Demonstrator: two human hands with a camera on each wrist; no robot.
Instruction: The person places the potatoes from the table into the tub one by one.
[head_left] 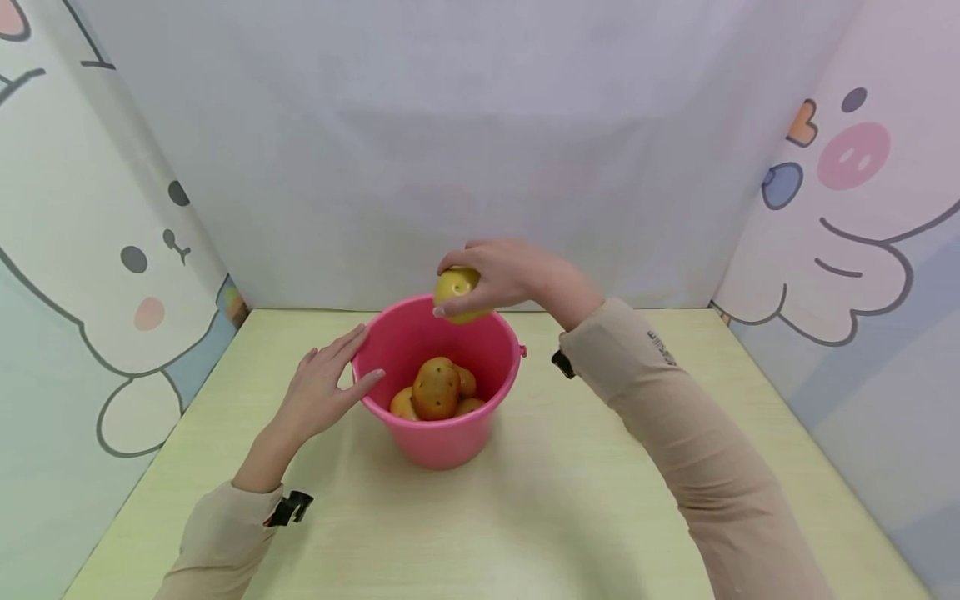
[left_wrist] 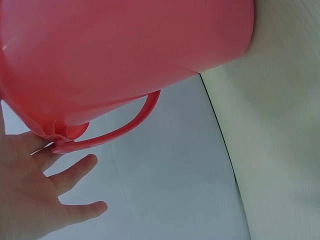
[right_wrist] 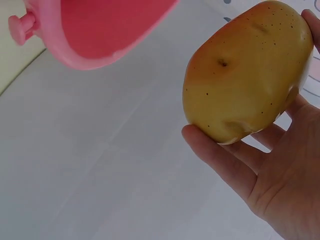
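A pink bucket (head_left: 442, 437) stands on the table with several brown-yellow potatoes (head_left: 436, 388) at its bottom. My left hand (head_left: 321, 390) holds the bucket's left rim, thumb over the inside and fingers outside. In the left wrist view, two of that hand's fingertips (left_wrist: 90, 160) spread away from the bucket, by the handle joint. Above the bucket's far rim, my right hand (head_left: 502, 275) grips another potato (head_left: 457, 287) between thumb and fingers. The right wrist view shows this potato (right_wrist: 245, 75) as smooth, glossy and dark-specked.
The pale wooden table (head_left: 600, 500) extends around the bucket. A white cloth wall (head_left: 525, 150) rises behind it, with cartoon-printed panels (head_left: 855, 250) at both sides. The bucket's curved handle (left_wrist: 125, 130) hangs down its far side.
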